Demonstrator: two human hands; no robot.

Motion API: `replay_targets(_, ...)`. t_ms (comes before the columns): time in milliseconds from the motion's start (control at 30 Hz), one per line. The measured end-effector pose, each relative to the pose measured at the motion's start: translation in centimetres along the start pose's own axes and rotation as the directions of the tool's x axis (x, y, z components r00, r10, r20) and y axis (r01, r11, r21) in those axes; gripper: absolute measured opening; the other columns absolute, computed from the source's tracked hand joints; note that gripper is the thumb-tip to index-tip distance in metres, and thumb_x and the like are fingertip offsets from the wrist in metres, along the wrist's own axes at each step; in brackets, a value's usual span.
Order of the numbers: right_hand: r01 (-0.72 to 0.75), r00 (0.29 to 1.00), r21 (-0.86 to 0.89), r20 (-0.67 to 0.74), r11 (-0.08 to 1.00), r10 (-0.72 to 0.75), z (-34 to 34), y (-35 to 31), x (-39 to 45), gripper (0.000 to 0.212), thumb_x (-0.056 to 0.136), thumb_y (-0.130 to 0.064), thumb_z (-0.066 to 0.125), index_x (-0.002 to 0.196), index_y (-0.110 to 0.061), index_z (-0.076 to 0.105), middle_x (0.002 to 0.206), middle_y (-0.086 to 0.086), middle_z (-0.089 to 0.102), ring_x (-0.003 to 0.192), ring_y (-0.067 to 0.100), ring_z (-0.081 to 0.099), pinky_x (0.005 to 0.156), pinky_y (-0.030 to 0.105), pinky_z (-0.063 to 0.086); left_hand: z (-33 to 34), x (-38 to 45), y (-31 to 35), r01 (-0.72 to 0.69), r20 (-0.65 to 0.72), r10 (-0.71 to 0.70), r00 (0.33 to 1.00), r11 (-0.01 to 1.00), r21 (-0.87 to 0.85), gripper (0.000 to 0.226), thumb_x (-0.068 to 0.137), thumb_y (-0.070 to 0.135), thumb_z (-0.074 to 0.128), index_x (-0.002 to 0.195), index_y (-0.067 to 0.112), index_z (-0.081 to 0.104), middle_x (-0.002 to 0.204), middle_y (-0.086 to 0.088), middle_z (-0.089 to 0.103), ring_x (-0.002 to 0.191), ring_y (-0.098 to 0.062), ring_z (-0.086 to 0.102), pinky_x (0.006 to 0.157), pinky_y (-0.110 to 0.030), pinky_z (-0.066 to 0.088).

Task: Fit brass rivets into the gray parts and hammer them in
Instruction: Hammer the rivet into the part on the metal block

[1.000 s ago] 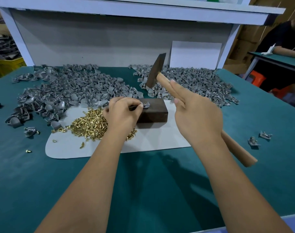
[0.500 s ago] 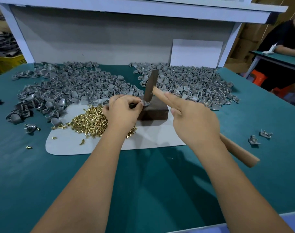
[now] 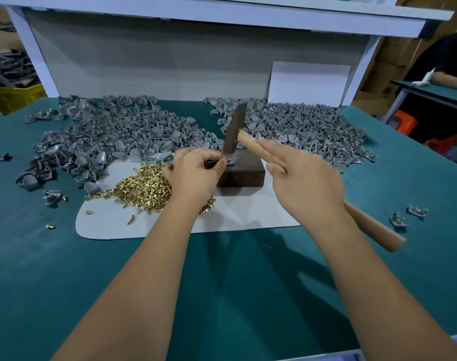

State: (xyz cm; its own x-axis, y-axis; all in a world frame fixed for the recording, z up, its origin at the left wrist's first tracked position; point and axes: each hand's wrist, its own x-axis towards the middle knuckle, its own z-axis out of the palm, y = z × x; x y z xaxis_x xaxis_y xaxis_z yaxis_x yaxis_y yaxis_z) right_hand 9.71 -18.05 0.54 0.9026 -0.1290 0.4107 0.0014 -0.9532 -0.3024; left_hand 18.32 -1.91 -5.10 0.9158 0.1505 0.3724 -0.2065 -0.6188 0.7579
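Head view, change: hammer (image 3: 234, 131), raised a second ago and down half a second ago, still has its head on the gray part (image 3: 231, 160) atop the dark block (image 3: 244, 173).
Meaning: likely a strike just landed; rivet seating unclear.
Left hand (image 3: 195, 173): pinching the part.
Right hand (image 3: 304, 183): wrapped round the handle, forefinger extended.
Rivets (image 3: 144, 188): heaped on the pale mat (image 3: 157, 227), mid-table.

The hammer (image 3: 234, 131) head, raised a second ago, now meets the gray part (image 3: 231, 159).
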Motion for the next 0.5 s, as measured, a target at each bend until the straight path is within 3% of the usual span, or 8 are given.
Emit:
replay_targets(133, -0.04, 0.991, 0.232, -0.117, 0.972, 0.069, 0.5, -0.1, 1.7, 0.034, 0.095, -0.027, 0.049, 0.126, -0.041, 0.05, 0.098, 0.001, 0.067, 0.082, 0.028, 0.057, 0.07, 0.039, 0.047, -0.2, 0.0, 0.1, -0.007, 0.023, 0.006, 1.0, 0.999, 0.042, 0.008, 0.089, 0.041, 0.067, 0.094, 0.039, 0.074, 0.106, 0.022, 0.061, 0.132, -0.011, 0.035, 0.105, -0.043, 0.017)
replay_targets(233, -0.123, 0.97, 0.183, -0.186, 0.975, 0.157, 1.8, 0.1, 2.7, 0.015, 0.097, -0.029, 0.047, 0.11, -0.026, 0.054, 0.087, 0.003, 0.062, 0.071, 0.027, 0.05, 0.058, 0.033, 0.034, -0.6, 0.1, 0.5, -0.003, 0.083, -0.001, 0.997, 0.999, 0.044, 0.008, 0.092, 0.04, 0.065, 0.087, 0.041, 0.071, 0.107, 0.026, 0.061, 0.135, -0.01, 0.03, 0.107, -0.044, 0.014)
replay_targets(300, -0.191, 0.956, 0.127, -0.202, 0.973, 0.214, 2.6, 0.7, 2.6, 0.014, 0.098, -0.031, 0.045, 0.105, -0.021, 0.052, 0.083, 0.002, 0.06, 0.066, 0.025, 0.046, 0.053, 0.032, 0.027, -1.0, 0.1, 0.9, 0.008, 0.123, -0.004, 0.992, 1.0, -0.03, 0.018, 0.092, 0.037, 0.066, 0.074, 0.041, 0.067, 0.103, 0.031, 0.06, 0.135, -0.01, 0.027, 0.104, -0.04, 0.013)
replay_targets(367, -0.231, 0.951, 0.081, -0.19, 0.97, 0.243, 3.2, 1.5, 2.4, 0.017, 0.099, -0.032, 0.044, 0.104, -0.019, 0.051, 0.083, 0.003, 0.061, 0.066, 0.026, 0.044, 0.055, 0.033, 0.028, -1.3, 0.0, 1.3, 0.019, 0.149, 0.005, 0.989, 0.988, -0.154, 0.024, 0.091, 0.032, 0.067, 0.068, 0.04, 0.066, 0.102, 0.032, 0.061, 0.136, -0.009, 0.026, 0.105, -0.037, 0.013)
replay_targets(500, -0.254, 0.954, 0.029, -0.159, 0.967, 0.255, 3.6, 2.8, 2.2, 0.017, 0.099, -0.03, 0.043, 0.104, -0.015, 0.051, 0.088, 0.007, 0.063, 0.074, 0.031, 0.052, 0.059, 0.034, 0.033, -1.6, -0.3, 1.8, 0.015, 0.189, 0.042, 0.981, 0.957, -0.291, 0.018, 0.091, 0.029, 0.068, 0.074, 0.035, 0.071, 0.111, 0.03, 0.063, 0.136, -0.008, 0.026, 0.115, -0.047, 0.013)
